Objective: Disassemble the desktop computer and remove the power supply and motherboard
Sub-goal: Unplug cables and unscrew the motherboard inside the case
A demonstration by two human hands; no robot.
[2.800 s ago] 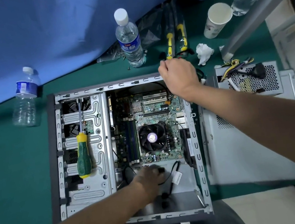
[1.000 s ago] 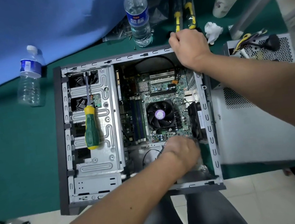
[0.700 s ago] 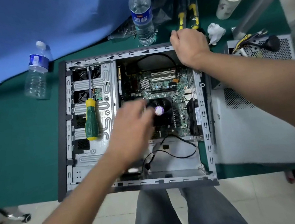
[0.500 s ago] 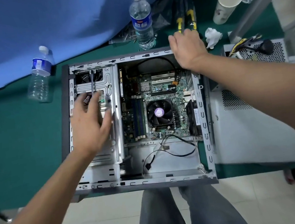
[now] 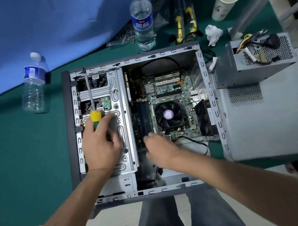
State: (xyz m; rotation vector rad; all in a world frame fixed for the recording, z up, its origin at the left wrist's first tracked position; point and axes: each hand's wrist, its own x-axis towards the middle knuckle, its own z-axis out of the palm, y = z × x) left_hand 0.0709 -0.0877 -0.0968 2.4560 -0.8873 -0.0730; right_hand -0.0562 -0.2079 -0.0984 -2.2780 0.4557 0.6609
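Left hand [image 5: 99,148] now grips the green-and-yellow-handled screwdriver [image 5: 95,118], fingers curled round the handle, shaft pointing far over the silver metal drive cage [image 5: 116,90]. Half a second ago that hand only reached for it flat-fingered. Right hand [image 5: 161,149] has left the far right corner of the open grey steel computer case [image 5: 206,89] and hovers at the near edge of the green motherboard [image 5: 169,88], fingers loosely bent, holding nothing visible. Motherboard sits inside the case, black fan cooler [image 5: 168,115] on it. Grey perforated power supply box [image 5: 259,59] already lies out on the pale side panel [image 5: 272,124], right of the case. Judgement: board screws are next.
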